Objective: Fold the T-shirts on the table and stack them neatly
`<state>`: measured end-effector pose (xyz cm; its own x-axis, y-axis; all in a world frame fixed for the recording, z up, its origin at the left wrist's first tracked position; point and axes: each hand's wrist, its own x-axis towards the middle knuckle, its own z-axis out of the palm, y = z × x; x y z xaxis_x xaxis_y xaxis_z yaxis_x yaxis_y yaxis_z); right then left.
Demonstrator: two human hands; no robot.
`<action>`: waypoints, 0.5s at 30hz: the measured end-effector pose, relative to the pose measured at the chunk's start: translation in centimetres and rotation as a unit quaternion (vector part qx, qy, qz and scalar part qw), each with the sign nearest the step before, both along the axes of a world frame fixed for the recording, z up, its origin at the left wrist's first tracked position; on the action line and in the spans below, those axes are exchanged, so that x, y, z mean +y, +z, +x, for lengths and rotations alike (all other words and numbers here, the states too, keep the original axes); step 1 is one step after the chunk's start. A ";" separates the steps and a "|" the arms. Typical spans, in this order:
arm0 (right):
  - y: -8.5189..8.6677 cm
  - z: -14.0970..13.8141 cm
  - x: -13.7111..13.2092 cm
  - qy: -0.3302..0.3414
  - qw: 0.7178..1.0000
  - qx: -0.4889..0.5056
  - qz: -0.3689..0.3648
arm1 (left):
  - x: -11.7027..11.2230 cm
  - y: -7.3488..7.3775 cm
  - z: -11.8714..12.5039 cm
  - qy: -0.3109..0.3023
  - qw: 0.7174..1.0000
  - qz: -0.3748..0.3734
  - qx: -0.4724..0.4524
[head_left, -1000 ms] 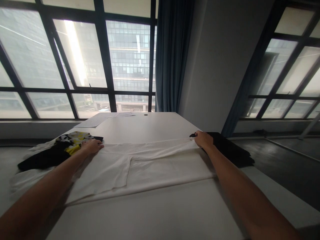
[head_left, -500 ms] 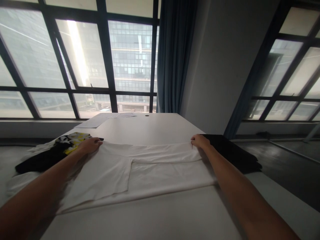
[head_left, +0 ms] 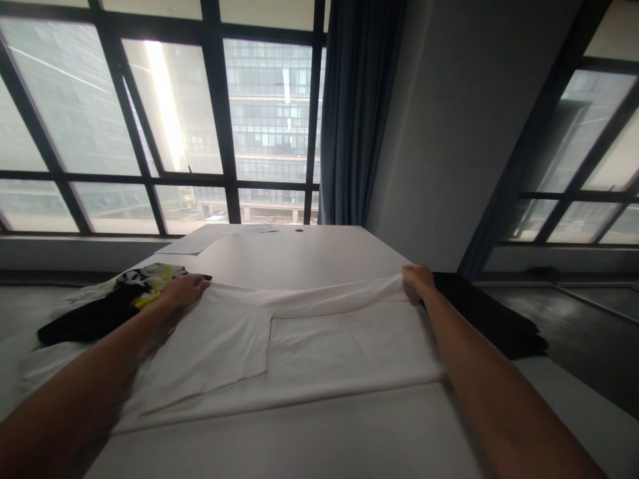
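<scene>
A white garment (head_left: 309, 346) lies spread on the white table (head_left: 299, 259), one sleeve folded across its front. My left hand (head_left: 187, 289) is closed on the garment's far left corner, beside a pile of clothes. My right hand (head_left: 417, 281) is closed on the far right corner. Between the two hands the far edge of the cloth is raised a little off the table and sags in the middle.
A black and yellow patterned garment (head_left: 134, 286) lies on other white cloth at the left. A folded black garment (head_left: 492, 319) sits at the table's right edge. Sheets of paper (head_left: 200, 238) lie at the far end, by the windows and a blue curtain (head_left: 354, 113).
Both hands have lifted the garment's far edge slightly off the table. My right hand has moved a little outward to the right. The camera has tilted slightly.
</scene>
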<state>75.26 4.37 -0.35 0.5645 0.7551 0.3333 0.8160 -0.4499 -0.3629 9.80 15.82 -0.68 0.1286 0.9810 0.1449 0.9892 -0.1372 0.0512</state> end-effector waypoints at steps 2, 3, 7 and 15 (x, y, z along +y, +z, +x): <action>0.3 -1.7 -0.3 -0.007 0.999 -0.027 -0.034 | -0.4 0.5 0.8 0.004 1.000 0.007 0.016; 0.4 -2.8 -0.6 0.002 0.998 -0.048 -0.045 | -0.6 0.7 1.4 0.003 0.999 0.021 0.026; 0.9 -8.1 -2.0 0.171 0.973 -0.121 -0.094 | -3.3 1.0 4.0 -0.017 0.994 0.083 0.072; -3.0 -14.0 -5.5 0.438 0.877 -0.079 -0.179 | -18.3 -5.7 4.0 -0.139 0.987 -0.075 0.012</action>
